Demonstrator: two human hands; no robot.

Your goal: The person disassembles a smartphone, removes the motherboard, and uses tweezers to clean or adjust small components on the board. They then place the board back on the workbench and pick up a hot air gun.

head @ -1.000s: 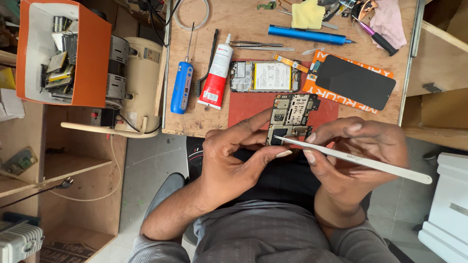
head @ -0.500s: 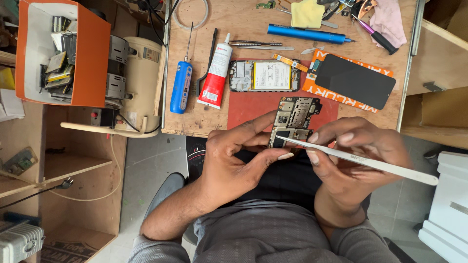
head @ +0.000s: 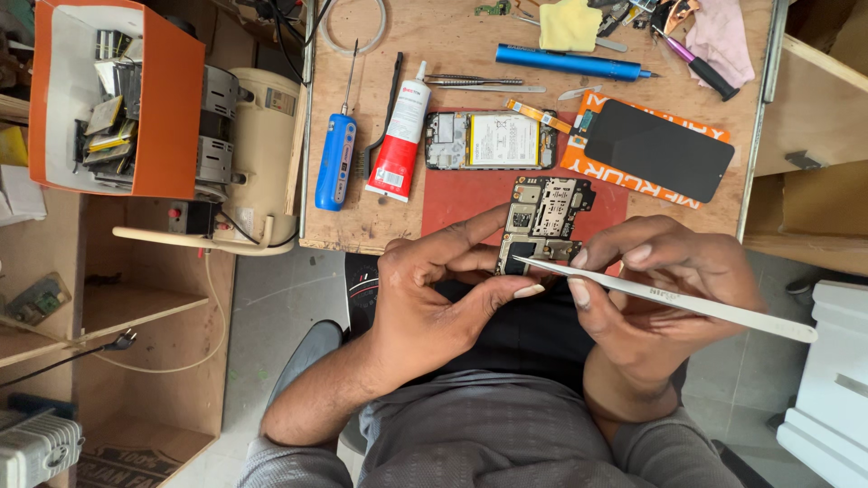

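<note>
L hand (head: 434, 289) pinches a phone circuit board (head: 545, 217), a flat dark PCB w/ metal shields and notched edges, thumb under its near edge, index stretched along its left side; the other fingers curl in below. Board sits just above the fingertips, over the near edge of a red mat (head: 470, 194), long axis running away from the person, tilted slightly. R hand (head: 660, 289) grips metal tweezers (head: 669, 298), slim, silvery, smooth, tapering to a fine tip; thumb and index are pressed together on the shaft near the front, the rest of the fingers folded beneath. Tweezers' long axis lies nearly across the view, tip pointing left and a bit up, touching the board's near end, just by the L fingertips; back end sticks out well past the R hand to the right. Both forearms come up from the lap, wrists bent in toward each other. Beyond the hands on the wooden bench (head: 452, 45): an opened phone body (head: 490, 140) w/ battery showing, a black glossy screen panel (head: 658, 149) on an orange sheet, a white-red glue tube (head: 398, 136), a blue-handled screwdriver (head: 336, 158) further left of the L hand, and a long blue cylinder tool (head: 570, 63) at the far side.
</note>
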